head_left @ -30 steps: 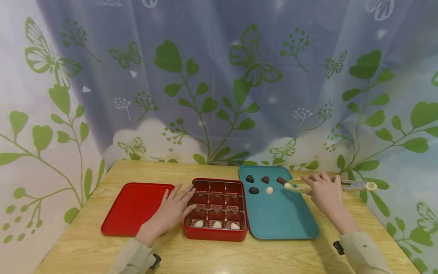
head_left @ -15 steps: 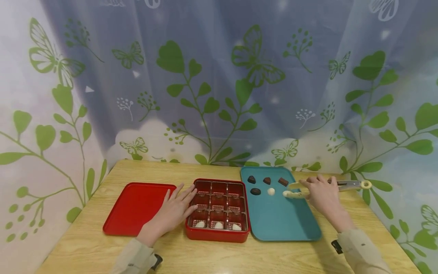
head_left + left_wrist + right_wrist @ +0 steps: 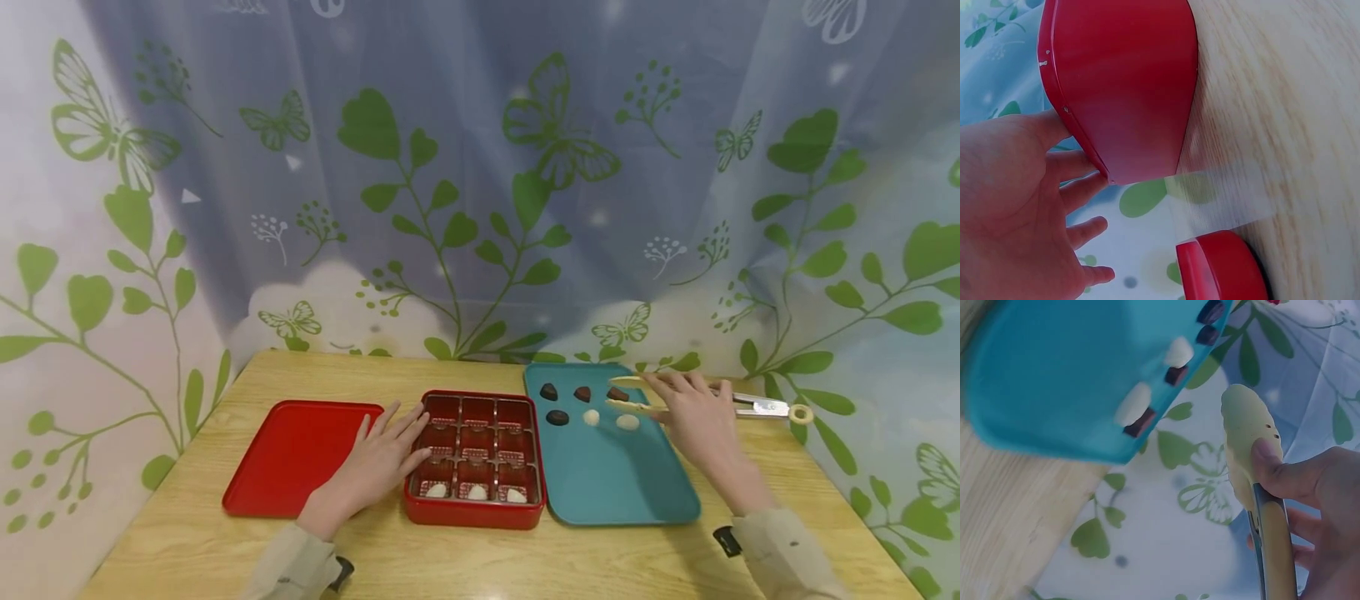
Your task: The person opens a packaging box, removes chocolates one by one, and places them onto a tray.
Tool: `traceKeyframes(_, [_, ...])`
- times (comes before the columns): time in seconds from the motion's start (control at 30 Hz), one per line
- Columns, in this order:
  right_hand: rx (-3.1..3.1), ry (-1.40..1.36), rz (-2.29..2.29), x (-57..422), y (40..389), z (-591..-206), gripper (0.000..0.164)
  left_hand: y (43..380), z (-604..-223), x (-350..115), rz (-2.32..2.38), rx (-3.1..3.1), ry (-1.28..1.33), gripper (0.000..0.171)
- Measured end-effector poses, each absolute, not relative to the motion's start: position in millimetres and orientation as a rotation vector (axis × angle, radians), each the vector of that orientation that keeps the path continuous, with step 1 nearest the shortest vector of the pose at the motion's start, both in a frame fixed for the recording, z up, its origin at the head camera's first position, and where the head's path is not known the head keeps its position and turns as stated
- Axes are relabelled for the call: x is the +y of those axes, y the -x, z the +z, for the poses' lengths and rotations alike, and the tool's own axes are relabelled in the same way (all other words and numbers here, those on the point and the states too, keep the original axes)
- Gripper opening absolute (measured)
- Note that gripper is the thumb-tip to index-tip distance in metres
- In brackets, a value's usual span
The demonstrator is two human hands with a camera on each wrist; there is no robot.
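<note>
My right hand (image 3: 701, 421) grips a pair of tongs (image 3: 768, 407) with cream tips, which stand apart above the right side of the blue tray (image 3: 615, 492). In the right wrist view nothing is between the tips of the tongs (image 3: 1244, 425). Below them lie a white oval chocolate (image 3: 627, 422) and a brown rectangular chocolate (image 3: 617, 393). My left hand (image 3: 375, 458) touches the left rim of a red box (image 3: 472, 516) with fingers spread; its transparent insert has several compartments. White chocolates (image 3: 477, 493) sit in the three front ones.
Left of the box lies a flat red lid (image 3: 288, 458), partly behind my left hand. More chocolates (image 3: 557, 417), dark and white, stand in two rows on the tray's far half. A printed curtain (image 3: 480, 208) hangs behind the wooden table (image 3: 360, 567).
The tongs have left the white oval chocolate, which now lies on the tray nearer me than before. They have risen and their tips have spread wider. My left hand stays on the box.
</note>
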State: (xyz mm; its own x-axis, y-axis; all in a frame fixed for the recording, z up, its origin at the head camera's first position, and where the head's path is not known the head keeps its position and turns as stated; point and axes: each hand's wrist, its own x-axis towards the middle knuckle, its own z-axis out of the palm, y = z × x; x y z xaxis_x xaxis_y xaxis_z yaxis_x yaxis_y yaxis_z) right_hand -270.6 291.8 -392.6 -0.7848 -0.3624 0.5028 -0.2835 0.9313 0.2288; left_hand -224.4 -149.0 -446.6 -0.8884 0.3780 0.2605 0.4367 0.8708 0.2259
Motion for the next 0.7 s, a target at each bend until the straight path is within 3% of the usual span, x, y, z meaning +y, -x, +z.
traceKeyframes(0.7, [-2.317, -0.819, -0.132, 190.1, 249.3, -371.1, 0.061, 226.8, -447.3, -151.0, -0.443, -2.847, 0.621, 0.056])
